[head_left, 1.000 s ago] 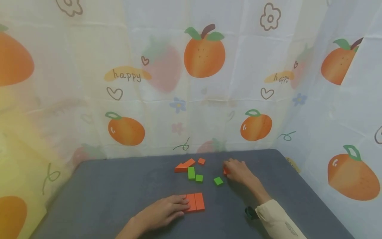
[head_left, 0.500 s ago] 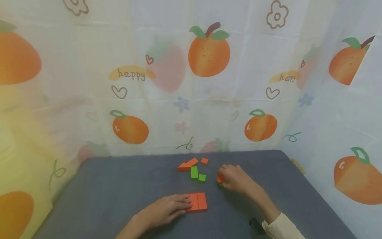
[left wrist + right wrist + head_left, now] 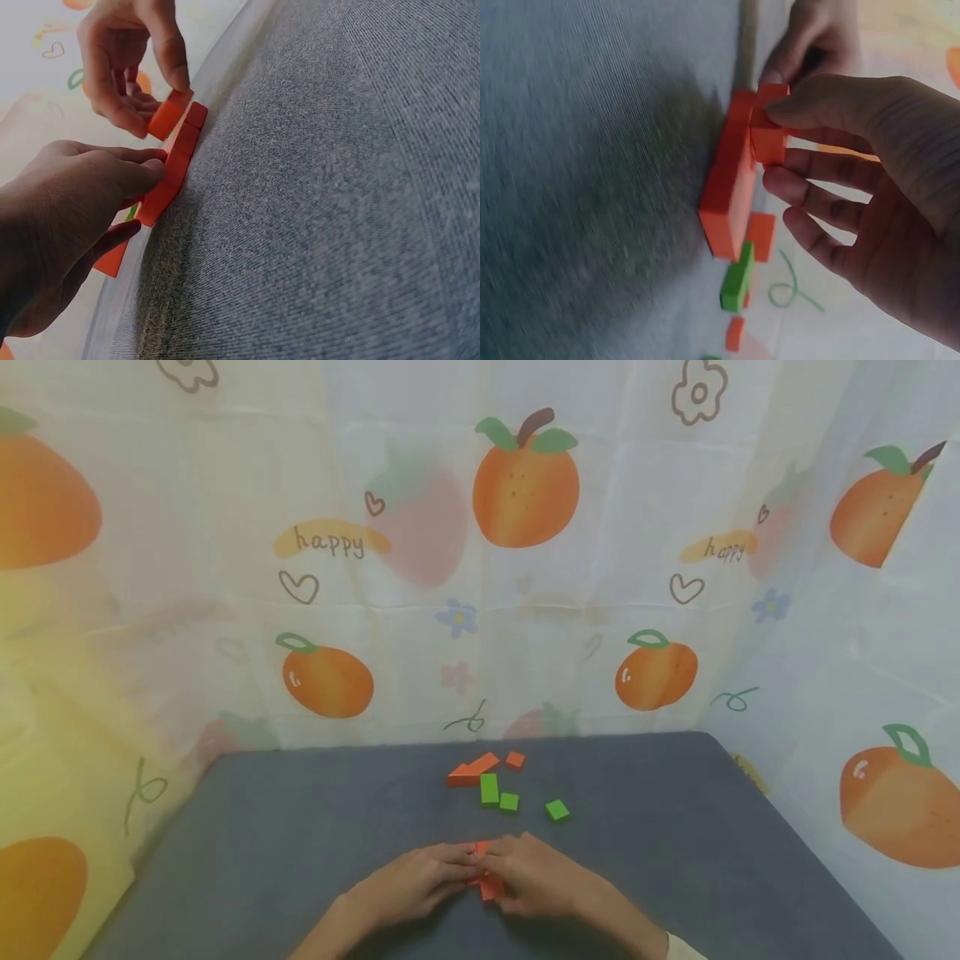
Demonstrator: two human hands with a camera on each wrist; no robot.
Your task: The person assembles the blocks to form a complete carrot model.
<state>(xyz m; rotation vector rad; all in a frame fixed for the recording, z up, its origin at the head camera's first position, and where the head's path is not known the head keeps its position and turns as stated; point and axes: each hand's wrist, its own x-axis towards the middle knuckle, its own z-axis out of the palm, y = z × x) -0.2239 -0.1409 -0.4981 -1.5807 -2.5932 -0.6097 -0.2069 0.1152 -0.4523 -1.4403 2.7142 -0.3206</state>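
Several orange blocks (image 3: 725,180) lie side by side as a flat row on the grey table in front of the person. My left hand (image 3: 412,881) rests on the row's left end, its fingers extended over the tops. Between thumb and fingertips my right hand (image 3: 551,878) pinches one orange block (image 3: 769,135). In the right wrist view that block is upright on or close over the row's top face. In the left wrist view it is tilted above the blocks (image 3: 178,161), near the left fingertips. From the head view both hands cover most of the row.
Beyond the hands are a green rectangular block (image 3: 489,788), a small green block (image 3: 509,802) and another green block (image 3: 557,810). Farther back lie orange pieces (image 3: 471,772) and a small orange block (image 3: 515,761). A printed curtain (image 3: 225,468) borders the grey table (image 3: 315,827).
My right hand has carried its orange block from beside the right green block left and nearer to the row, showing that green block again. My left hand has stayed on the row.
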